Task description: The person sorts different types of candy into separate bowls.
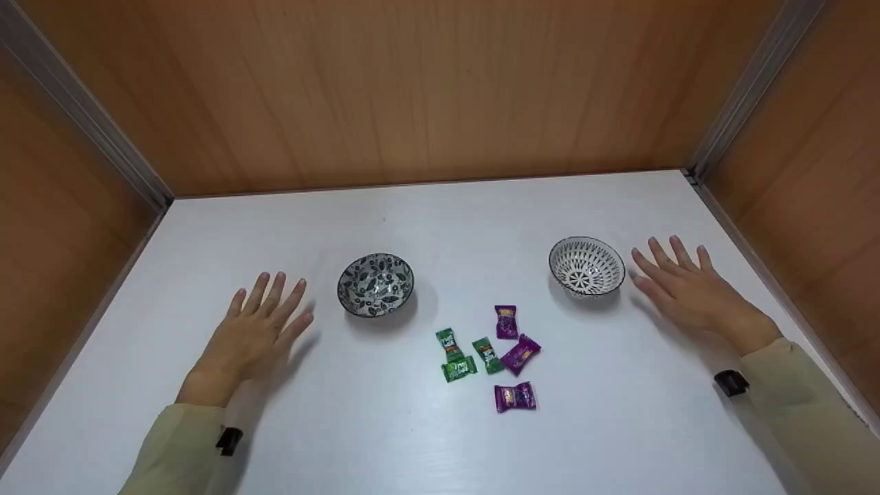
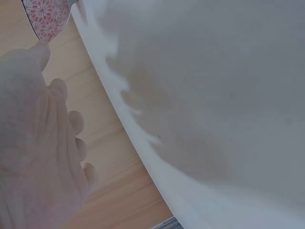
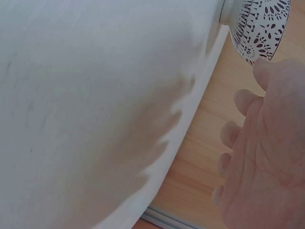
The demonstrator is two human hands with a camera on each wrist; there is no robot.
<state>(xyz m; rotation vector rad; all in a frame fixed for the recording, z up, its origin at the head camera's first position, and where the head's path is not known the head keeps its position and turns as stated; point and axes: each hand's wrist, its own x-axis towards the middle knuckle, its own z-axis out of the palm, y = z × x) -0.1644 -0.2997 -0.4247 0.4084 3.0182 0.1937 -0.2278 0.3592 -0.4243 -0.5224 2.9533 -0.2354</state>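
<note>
Currently, my left hand (image 1: 251, 330) and right hand (image 1: 694, 289) hold nothing, fingers (image 1: 273, 291) spread.
A careless inward sweep could knock the leaf-patterned bowl (image 1: 375, 285) on the left or the dash-patterned bowl (image 1: 586, 267) on the right; between them and nearer me, green sweets (image 1: 487, 355) and purple sweets (image 1: 520, 354) crowd together, so pinching one might drag its neighbour.

Here's the head view, up high, looking forward and down across the worktop (image 1: 385, 440). Left wrist view: close by the left grip (image 2: 40, 143), tilted, facing the back wall (image 2: 100, 129), sharing the left bowl (image 2: 46, 16), at ten o'clock, with the head view. Right wrist view mirrors it, right bowl (image 3: 259, 28) at two o'clock.
</note>
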